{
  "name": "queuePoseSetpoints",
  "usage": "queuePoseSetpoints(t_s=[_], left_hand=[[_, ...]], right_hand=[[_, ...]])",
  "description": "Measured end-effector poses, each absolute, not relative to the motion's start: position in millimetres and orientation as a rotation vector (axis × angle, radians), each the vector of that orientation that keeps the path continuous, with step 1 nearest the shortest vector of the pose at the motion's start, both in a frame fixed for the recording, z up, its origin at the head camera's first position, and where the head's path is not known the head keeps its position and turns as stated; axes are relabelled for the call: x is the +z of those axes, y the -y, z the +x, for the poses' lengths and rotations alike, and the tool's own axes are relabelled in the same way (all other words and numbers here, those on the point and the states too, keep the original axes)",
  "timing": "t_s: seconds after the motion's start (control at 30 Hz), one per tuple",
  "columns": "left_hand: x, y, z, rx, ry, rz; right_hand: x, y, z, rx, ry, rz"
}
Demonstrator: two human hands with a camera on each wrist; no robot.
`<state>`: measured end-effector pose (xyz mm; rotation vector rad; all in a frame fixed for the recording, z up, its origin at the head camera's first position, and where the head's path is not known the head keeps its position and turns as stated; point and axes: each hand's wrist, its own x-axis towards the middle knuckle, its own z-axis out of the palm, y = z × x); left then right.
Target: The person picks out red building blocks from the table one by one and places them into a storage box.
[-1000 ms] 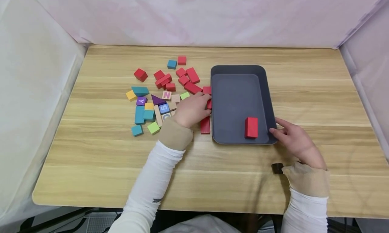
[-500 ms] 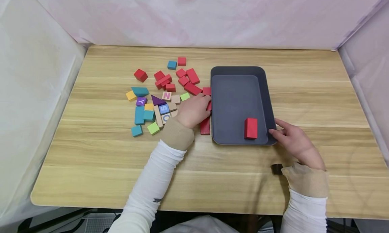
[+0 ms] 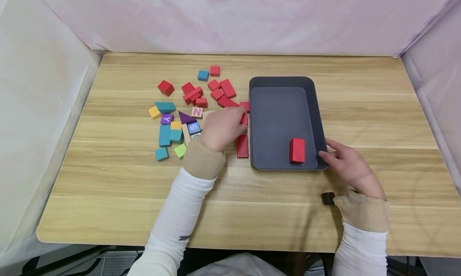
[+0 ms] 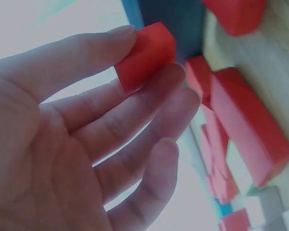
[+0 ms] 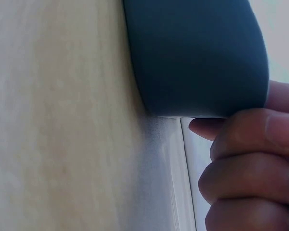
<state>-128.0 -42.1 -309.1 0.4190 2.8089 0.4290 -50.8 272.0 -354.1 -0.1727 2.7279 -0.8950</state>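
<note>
A small red block (image 4: pixel 149 57) is pinched between the thumb and fingers of my left hand (image 3: pixel 223 128), just left of the dark grey tray (image 3: pixel 279 108). In the left wrist view the other fingers curl loosely beneath it. My right hand (image 3: pixel 351 166) grips the tray's near right corner, thumb at the rim; the right wrist view has its fingers (image 5: pixel 250 134) against the outer wall. Inside the tray, a larger red block (image 3: pixel 297 151) stands near the front. Another red block (image 3: pixel 243 147) lies along the tray's left side, below my left hand.
Several red blocks (image 3: pixel 192 95) are scattered behind my left hand. To its left lie coloured and lettered blocks, among them a blue one (image 3: pixel 165 135), a purple triangle (image 3: pixel 186 118) and a green one (image 3: pixel 180 151). A small black object (image 3: pixel 327 199) is by my right wrist.
My left hand has shifted slightly left, away from the tray's side, with the small red block between its fingertips. The right hand keeps its place on the tray.
</note>
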Motion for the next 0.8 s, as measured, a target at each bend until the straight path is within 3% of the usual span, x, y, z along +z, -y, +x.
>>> queuePoseSetpoints(t_s=[0.8], left_hand=[[-299.5, 20.1, -108.9, 0.323, -2.68, 0.817]], right_hand=[[-354.2, -272.2, -52.1, -0.86, -2.71, -0.15]])
